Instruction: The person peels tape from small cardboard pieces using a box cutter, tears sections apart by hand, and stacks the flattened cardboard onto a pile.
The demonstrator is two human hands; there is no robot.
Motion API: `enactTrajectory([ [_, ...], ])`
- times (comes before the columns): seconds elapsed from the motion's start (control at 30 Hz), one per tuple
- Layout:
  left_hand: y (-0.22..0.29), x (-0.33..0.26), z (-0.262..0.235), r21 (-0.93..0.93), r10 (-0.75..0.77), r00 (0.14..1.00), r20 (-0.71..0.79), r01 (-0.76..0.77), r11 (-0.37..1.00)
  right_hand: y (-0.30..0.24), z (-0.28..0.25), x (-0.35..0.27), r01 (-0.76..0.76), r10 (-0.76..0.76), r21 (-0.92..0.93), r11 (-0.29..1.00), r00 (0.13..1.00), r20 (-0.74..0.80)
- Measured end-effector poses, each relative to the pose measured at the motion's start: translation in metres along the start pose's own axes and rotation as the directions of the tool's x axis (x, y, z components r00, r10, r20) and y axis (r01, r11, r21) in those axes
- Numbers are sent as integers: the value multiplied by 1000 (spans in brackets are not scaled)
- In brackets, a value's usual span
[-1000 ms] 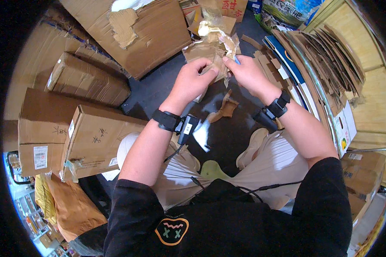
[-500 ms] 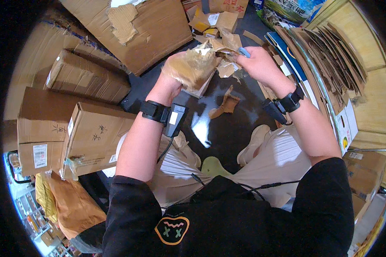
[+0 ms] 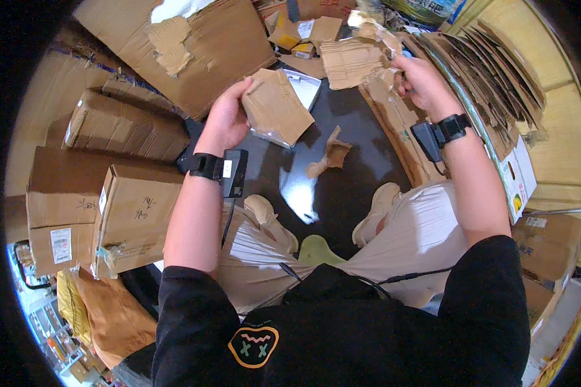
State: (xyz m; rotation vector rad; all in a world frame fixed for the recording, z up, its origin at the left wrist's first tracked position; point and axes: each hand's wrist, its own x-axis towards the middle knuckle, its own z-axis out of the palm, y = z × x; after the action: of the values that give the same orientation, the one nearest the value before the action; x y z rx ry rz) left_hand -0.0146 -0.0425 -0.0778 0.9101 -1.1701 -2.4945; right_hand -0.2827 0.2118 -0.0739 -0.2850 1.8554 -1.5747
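My left hand point(image 3: 229, 116) is closed on the left edge of a brown cardboard piece point(image 3: 277, 106). A flat white box point(image 3: 305, 87) shows from beneath this piece, along its far right and near edges. Higher up on the right, my right hand point(image 3: 423, 84) grips a torn cardboard flap point(image 3: 350, 61) with crumpled clear tape point(image 3: 371, 29) trailing off its far side. A small bit of blue shows at the right fingers; what it belongs to is mostly hidden. The two hands are well apart.
A curled cardboard scrap point(image 3: 332, 155) lies on the dark floor between my feet and hands. Large cartons point(image 3: 135, 216) stand on the left. Flattened cardboard sheets point(image 3: 497, 71) lean on the right, and an opened carton point(image 3: 329, 29) lies ahead. A green stool edge point(image 3: 317, 250) shows between my legs.
My hands have moved apart, the right one up and right with the torn flap and tape. The brown cardboard piece and white box at my left hand are now uncovered.
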Motion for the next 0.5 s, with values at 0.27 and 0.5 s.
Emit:
enactTrajectory([
  [0.27, -72, 11, 39, 460, -163, 983, 87, 105, 882, 2, 0, -18, -98, 103, -97, 990, 993, 55],
  [0.5, -61, 7, 56, 352, -73, 925, 372, -69, 933, 7, 9, -39, -158, 161, -123, 980, 987, 15],
])
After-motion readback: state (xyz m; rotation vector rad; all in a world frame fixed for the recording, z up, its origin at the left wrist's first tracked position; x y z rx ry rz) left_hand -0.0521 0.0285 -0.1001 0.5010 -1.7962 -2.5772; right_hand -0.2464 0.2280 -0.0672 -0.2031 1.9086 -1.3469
